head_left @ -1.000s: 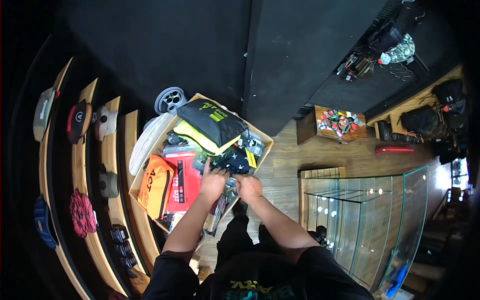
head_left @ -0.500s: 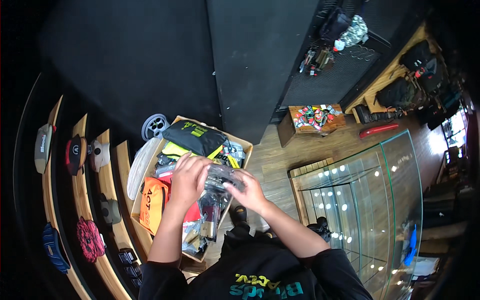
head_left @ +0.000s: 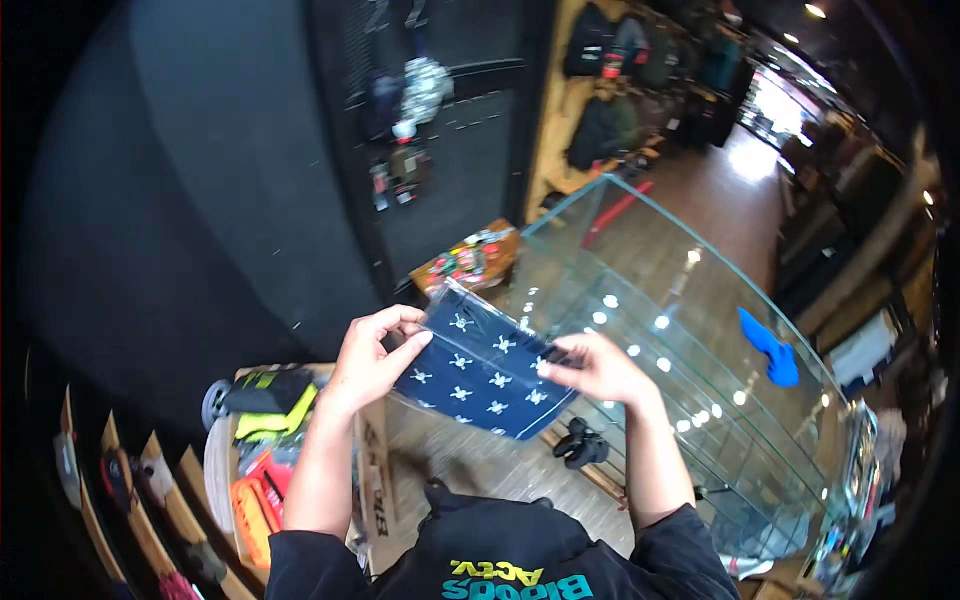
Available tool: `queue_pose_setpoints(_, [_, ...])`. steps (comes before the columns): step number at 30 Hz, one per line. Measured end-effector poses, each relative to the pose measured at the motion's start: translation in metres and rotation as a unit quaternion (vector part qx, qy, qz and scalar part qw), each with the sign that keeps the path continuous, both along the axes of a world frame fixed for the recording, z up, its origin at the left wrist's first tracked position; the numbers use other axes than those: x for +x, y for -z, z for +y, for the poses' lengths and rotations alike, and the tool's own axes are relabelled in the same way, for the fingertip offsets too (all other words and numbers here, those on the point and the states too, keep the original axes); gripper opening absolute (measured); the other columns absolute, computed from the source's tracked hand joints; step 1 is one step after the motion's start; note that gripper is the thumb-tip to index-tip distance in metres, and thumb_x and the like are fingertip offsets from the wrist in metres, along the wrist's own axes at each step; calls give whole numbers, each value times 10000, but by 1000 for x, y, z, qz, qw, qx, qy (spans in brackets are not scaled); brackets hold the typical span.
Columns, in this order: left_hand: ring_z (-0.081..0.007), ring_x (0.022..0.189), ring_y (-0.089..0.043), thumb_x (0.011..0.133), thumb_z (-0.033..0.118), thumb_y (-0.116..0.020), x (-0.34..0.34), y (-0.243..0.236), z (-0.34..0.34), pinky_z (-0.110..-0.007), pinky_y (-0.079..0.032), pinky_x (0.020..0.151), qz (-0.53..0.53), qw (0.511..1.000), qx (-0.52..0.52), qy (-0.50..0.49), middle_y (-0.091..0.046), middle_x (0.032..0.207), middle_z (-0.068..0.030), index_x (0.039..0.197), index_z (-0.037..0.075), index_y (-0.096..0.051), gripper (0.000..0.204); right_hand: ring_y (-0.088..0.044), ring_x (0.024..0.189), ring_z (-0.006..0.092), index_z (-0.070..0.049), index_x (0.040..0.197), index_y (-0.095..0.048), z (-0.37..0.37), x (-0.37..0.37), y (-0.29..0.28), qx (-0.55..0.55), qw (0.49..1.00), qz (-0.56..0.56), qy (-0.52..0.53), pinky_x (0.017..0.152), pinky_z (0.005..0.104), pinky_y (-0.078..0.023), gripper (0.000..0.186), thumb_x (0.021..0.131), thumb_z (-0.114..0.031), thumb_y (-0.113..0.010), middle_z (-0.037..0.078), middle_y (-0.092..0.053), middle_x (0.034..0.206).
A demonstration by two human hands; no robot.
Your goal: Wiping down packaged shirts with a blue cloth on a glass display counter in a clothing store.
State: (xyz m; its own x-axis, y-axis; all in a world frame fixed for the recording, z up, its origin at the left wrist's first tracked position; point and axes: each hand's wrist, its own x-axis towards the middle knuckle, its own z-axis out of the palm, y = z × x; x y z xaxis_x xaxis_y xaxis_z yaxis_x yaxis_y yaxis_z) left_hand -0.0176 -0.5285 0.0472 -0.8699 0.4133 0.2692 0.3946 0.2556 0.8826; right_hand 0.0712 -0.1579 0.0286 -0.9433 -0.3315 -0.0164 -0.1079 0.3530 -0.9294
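A flat navy cloth (head_left: 488, 378) printed with white skulls and crossbones lies spread in a clear plastic sleeve, held up in front of me. My left hand (head_left: 366, 358) pinches its upper left edge between thumb and fingers. At the right edge, my right hand (head_left: 604, 372) grips the same packet, thumb on top. To the left below it stands a cardboard box (head_left: 376, 480) filled with packed goods. Among them are an orange pouch (head_left: 252, 515) and a black pouch (head_left: 268, 390) by a yellow one.
A glass display case (head_left: 640, 300) with several shelves stands to the right, with a blue item (head_left: 768, 348) at its far side. A wooden stand (head_left: 425, 275) bears small colourful goods beyond the packet. Wooden shelves (head_left: 125, 490) with caps line the lower left.
The crumpled clear packet held over the box now shows as flat navy cloth. My hands have moved away from the box toward the glass case, and my view has turned right.
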Motion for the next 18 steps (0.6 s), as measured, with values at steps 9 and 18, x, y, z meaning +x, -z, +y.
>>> queue_pose_setpoints(9, [-264,1195,-753,938,-91,-777,5,-41,265,-380,-576,1063,274,943,170,84,-813,1234,-119,1091,29,-806,197,-761,1144,272,-167,1143,-857,173,120,-102,372,722,472,343,1105,508,-535,408,761,-24,-863,28,-828,1182])
queue_pose_setpoints(18, [-376,1506,-603,899,-108,-569,-8,41,357,-612,-335,1350,275,935,-118,189,-720,1527,-147,1286,108,-795,498,-713,1336,311,-146,1220,-861,276,172,-12,371,806,220,404,1286,685,-362,450,967,-518,-861,109,-816,1300])
